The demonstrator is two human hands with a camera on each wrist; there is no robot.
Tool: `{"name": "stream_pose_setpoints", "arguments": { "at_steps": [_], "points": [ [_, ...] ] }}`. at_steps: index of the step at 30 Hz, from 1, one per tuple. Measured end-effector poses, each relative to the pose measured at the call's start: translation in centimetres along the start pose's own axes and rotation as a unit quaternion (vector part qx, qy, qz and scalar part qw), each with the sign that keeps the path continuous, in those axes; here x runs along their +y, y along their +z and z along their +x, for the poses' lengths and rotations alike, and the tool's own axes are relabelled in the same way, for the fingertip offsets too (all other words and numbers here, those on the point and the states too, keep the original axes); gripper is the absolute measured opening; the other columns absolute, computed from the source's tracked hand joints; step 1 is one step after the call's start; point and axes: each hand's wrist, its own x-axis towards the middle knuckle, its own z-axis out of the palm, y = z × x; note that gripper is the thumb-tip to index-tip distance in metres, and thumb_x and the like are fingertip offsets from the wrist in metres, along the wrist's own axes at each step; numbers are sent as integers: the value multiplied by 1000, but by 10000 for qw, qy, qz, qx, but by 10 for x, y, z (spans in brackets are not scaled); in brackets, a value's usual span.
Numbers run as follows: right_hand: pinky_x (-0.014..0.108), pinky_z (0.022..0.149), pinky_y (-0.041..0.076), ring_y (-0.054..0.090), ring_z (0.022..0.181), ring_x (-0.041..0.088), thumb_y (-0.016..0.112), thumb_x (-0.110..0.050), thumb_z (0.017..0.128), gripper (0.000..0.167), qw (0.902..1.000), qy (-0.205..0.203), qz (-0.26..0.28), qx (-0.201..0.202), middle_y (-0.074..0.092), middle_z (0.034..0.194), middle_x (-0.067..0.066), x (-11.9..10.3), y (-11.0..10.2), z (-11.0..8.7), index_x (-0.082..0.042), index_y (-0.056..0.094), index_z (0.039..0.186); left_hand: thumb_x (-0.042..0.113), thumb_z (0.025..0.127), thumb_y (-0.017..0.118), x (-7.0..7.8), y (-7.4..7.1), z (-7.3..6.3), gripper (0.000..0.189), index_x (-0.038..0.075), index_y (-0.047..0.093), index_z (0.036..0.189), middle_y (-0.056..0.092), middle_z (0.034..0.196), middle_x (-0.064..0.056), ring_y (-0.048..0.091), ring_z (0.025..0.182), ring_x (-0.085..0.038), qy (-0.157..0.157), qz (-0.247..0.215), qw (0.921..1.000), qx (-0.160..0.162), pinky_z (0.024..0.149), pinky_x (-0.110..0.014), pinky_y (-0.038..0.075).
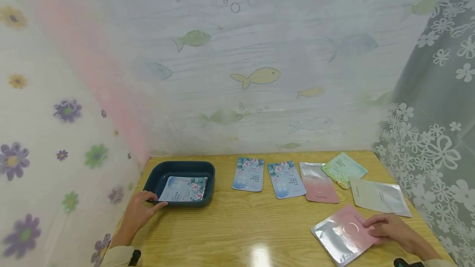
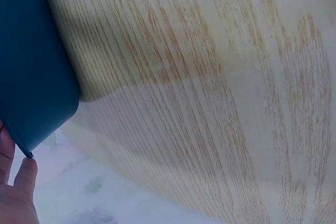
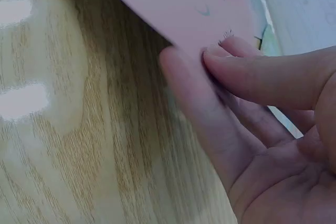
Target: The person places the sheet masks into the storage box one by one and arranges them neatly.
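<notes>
A dark blue tray stands at the table's left, with one blue floral sachet lying in it. My left hand holds the tray's near left corner, fingers over the rim and thumb along the front edge. The left wrist view shows the tray's wall and the left hand at its rim. At the near right my right hand pinches the edge of a pink and silver sachet. In the right wrist view the thumb lies on top of the pink sachet and a finger under it, the right hand low over the wood.
Across the wooden table lie two blue floral sachets, a pink one, a green one and a cream one. Patterned curtains close in the left, back and right sides.
</notes>
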Motion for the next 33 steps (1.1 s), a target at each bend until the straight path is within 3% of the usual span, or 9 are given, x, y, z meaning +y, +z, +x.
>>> {"name": "stream_pose_setpoints", "arguments": {
  "at_steps": [4, 12, 21, 33],
  "points": [
    [36, 73, 55, 66, 83, 18, 59, -3, 89, 27, 9999, -45, -7, 112, 64, 105, 3, -4, 4, 1, 11, 62, 112, 24, 60, 89, 2, -1, 0, 31, 12, 63, 72, 57, 73, 2, 50, 74, -20, -47, -19, 10000, -11, 69, -41, 41],
    [32, 68, 53, 63, 84, 9, 63, -8, 87, 30, 9905, -296, -1146, 699, 64, 109, 23, -19, 15, 2, 11, 64, 109, 24, 63, 88, 0, 0, -1, 29, 14, 63, 73, 57, 75, 4, 52, 74, -18, -107, -104, 9998, -92, 68, -42, 44],
    [38, 71, 55, 66, 84, 16, 61, -6, 89, 30, 9977, -268, -420, 449, 64, 109, 17, -25, 24, 7, 14, 61, 111, 19, 58, 90, 0, 1, -1, 30, 14, 63, 71, 57, 73, 3, 52, 70, -16, 183, -59, 9998, 111, 65, -38, 44],
    [36, 70, 55, 68, 81, 14, 60, 0, 87, 32, 9951, -662, -28, 735, 69, 102, 12, -43, 46, 16, 20, 56, 112, 20, 58, 90, 1, 0, -1, 30, 14, 63, 71, 57, 72, 3, 51, 72, -17, 38, -59, 10000, 61, 65, -39, 44]
  ]
}}
